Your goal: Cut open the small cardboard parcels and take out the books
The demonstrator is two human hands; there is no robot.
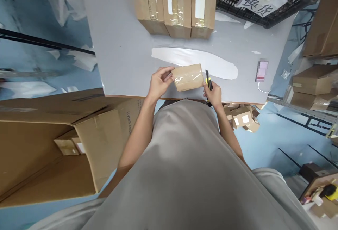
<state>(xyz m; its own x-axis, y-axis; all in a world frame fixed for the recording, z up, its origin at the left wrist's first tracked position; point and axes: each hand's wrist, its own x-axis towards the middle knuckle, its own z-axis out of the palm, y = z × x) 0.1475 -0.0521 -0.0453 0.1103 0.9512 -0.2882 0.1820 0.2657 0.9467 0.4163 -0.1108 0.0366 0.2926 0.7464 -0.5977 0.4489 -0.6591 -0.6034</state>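
A small brown cardboard box (188, 78) with shiny clear tape across it is held up at the near edge of the table. My left hand (160, 82) grips its left end between thumb and fingers. My right hand (214, 93) is closed around a black and yellow utility knife (209, 84), whose tip points away from me. The fingertips of that hand are close to the box's right end; whether they touch it I cannot tell. Just beyond the box, a long white sheet with rounded ends (195, 59) lies on the grey table (118, 47).
Taped cardboard boxes (176, 8) stand at the table's back beside a black plastic crate (266, 20) with a handwritten paper. A phone (261, 70) with a cable lies right. A big open carton (100, 145) is at lower left; small boxes (241, 117) are on the floor at right.
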